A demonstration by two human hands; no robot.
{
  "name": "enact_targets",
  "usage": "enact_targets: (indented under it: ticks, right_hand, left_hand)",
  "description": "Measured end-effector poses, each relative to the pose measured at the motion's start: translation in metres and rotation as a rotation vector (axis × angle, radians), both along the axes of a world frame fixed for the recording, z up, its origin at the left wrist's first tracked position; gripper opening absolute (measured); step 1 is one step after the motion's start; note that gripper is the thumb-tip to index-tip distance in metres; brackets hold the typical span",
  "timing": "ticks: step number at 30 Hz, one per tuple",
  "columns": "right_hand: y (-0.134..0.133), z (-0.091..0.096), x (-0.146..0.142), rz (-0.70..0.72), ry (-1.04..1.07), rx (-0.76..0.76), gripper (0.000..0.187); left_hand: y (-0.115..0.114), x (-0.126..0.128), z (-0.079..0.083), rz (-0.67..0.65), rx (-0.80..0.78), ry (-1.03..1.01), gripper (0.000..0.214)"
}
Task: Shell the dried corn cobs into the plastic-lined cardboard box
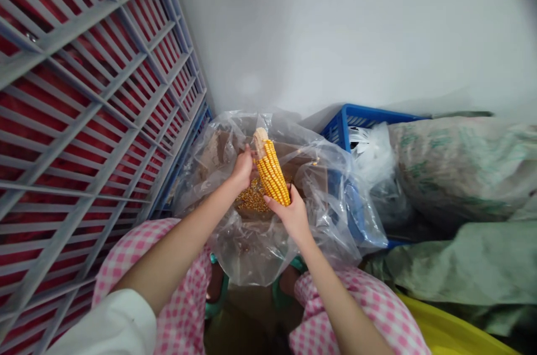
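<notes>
A yellow corn cob (272,173) is held tilted over a clear plastic bag, its top end stripped of kernels and pale. My right hand (293,214) grips the cob's lower end, thumb across the front. Against the upper left side of the cob, by the bare patch, my left hand (243,167) is closed, with its fingertips partly hidden. Loose corn kernels (253,200) lie below in the cardboard box (212,151), which the clear plastic bag (260,257) lines and overhangs.
Grey slatted crates (104,98) with red contents rise on the left. A pale wall (327,25) stands behind. To the right are a blue crate (346,126), a white plastic bag (371,151) and a stuffed woven sack (461,159). Something yellow (444,327) lies at lower right.
</notes>
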State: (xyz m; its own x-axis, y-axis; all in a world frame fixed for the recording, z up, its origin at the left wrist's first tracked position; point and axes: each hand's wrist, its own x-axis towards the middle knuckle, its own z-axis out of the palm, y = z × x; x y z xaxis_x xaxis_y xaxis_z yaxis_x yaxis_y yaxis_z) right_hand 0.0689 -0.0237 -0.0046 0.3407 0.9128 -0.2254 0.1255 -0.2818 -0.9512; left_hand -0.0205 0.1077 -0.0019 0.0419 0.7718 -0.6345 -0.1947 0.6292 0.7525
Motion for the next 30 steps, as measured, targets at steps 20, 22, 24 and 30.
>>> enact_targets:
  ticks: [20,22,24,30]
  right_hand:
    - [0.013,0.039,0.077,0.047,-0.488,0.063,0.034]
    - [0.013,0.041,0.076,0.065,-0.568,0.067,0.034]
    - [0.013,0.043,0.077,0.090,-0.598,0.052,0.034]
    - [0.011,0.041,0.085,0.137,-0.813,-0.046,0.030]
  left_hand:
    - [-0.060,0.024,0.013,-0.413,0.319,0.039,0.034]
    - [-0.063,0.026,0.013,-0.457,0.352,0.080,0.034]
    - [-0.063,0.025,0.013,-0.496,0.398,0.139,0.033]
    - [-0.061,0.021,0.010,-0.699,0.588,0.599,0.030]
